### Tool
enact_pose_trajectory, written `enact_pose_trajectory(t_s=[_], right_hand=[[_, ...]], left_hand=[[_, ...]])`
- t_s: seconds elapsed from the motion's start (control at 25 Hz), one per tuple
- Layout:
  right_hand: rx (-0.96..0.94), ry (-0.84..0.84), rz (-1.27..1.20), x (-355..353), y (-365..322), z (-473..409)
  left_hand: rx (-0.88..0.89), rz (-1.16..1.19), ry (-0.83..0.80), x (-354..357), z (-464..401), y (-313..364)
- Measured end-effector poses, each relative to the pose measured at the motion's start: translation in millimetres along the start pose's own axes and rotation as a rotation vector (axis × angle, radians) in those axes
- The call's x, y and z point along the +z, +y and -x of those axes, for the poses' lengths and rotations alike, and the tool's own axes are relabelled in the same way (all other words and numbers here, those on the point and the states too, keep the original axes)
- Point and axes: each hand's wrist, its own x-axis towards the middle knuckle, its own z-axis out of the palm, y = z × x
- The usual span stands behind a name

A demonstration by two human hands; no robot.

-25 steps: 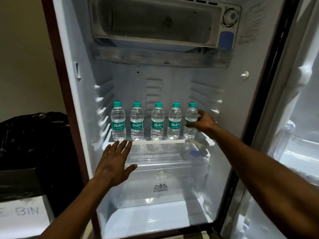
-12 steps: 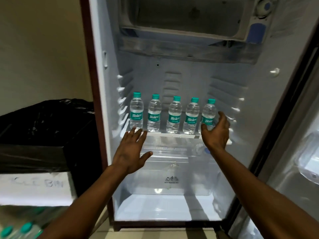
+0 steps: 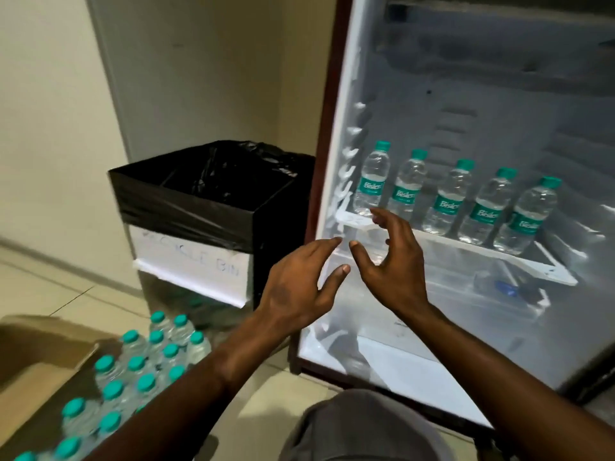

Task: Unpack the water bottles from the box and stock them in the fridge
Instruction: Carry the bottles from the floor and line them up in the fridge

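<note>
Both hands up in front of the open fridge, holding nothing. Left hand w/ fingers loose & spread, index stretched toward the fridge's left edge, thumb out to the side. Right hand just beside it, fingers lightly curled in the air, thumb tip near the left index tip, the two apart by a small gap, no grip on anything. Neither hand touches a bottle.

On the fridge shelf, five water bottles stand upright in a row, green caps, green label bands, clear water. They sit side by side w/ small gaps, running from the left wall toward the right. Right hand's fingertips hover just in front of the shelf edge below the leftmost bottle; can't tell if they brush the shelf.

Below the shelf, a clear drawer cover & crisper, sth blue inside, too blurred to name.

Down at bottom left, the cardboard box on the floor, flap open, w/ a pack of green-capped bottles next to it, many caps showing, packed tight. Wrap or no wrap, hard to say.

Between box & fridge: a bin lined w/ a black bag, white label on the front reading "BIN" at its end. Tiled floor under it all. Grey fabric at bottom centre, the person's clothing
</note>
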Motion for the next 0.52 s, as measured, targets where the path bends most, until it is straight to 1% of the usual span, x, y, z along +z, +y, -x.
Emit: enact_pose_trajectory(t_s=[0.12, 0.24, 0.4, 0.52], right_hand=[[-0.127, -0.169, -0.060, 26.3, -29.7, 13.2], [-0.200, -0.347, -0.101, 64.3, -50.5, 35.1], [-0.211, -0.549, -0.161, 118.9, -58.2, 67.7], [-0.191, -0.648, -0.174, 157.5, -51.7, 90.5]], left_hand=[[-0.163, 0.011, 0.068, -29.0, 37.5, -23.9], [-0.362, -0.069, 0.056, -49.7, 78.7, -53.1], [-0.563, -0.213, -0.042, -66.0, 123.7, -104.7], [-0.695, -0.279, -0.166, -68.2, 152.0, -138.1]])
